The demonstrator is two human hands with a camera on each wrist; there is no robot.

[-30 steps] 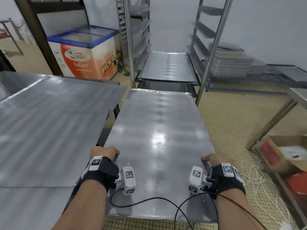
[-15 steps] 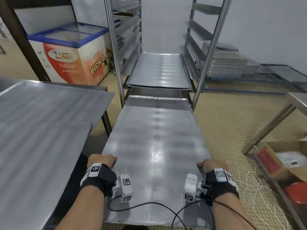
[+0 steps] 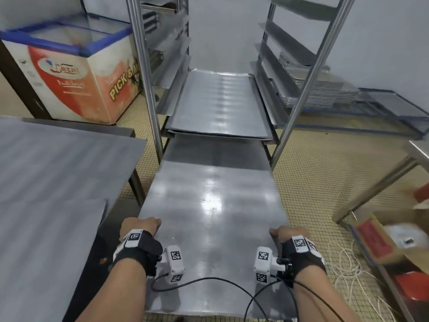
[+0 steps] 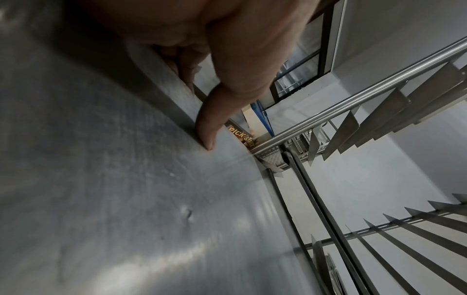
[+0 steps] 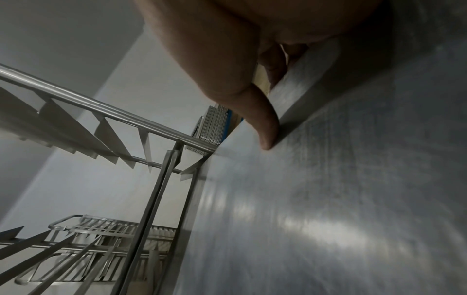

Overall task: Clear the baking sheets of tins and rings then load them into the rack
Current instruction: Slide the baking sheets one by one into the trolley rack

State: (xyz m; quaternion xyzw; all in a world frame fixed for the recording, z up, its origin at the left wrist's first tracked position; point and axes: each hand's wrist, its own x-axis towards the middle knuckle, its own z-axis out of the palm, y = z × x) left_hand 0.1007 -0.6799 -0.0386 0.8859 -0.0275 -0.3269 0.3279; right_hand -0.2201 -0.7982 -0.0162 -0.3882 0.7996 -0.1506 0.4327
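I hold a long bare metal baking sheet (image 3: pixel 209 217) flat in front of me, its far end pushed between the uprights of the steel rack (image 3: pixel 308 73). My left hand (image 3: pixel 139 225) grips the sheet's left edge and my right hand (image 3: pixel 287 234) grips its right edge, near the end closest to me. In the left wrist view the thumb (image 4: pixel 209 129) lies on top of the sheet (image 4: pixel 126 199) with fingers curled under the rim; the right wrist view shows the same with the thumb (image 5: pixel 265 131) on the sheet (image 5: pixel 328 199). Other sheets (image 3: pixel 220 105) lie in the rack one level higher.
A steel table (image 3: pixel 46 173) with more sheets stands to my left. An ice cream freezer (image 3: pixel 76 73) sits behind it. A stack of trays (image 3: pixel 315 89) lies right of the rack. A cardboard box (image 3: pixel 383 235) and white cord (image 3: pixel 348 275) are on the tiled floor at right.
I have carried the sheet forward and toward the rack; its far end now sits between the uprights under the loaded sheets. Both hands keep the same hold.
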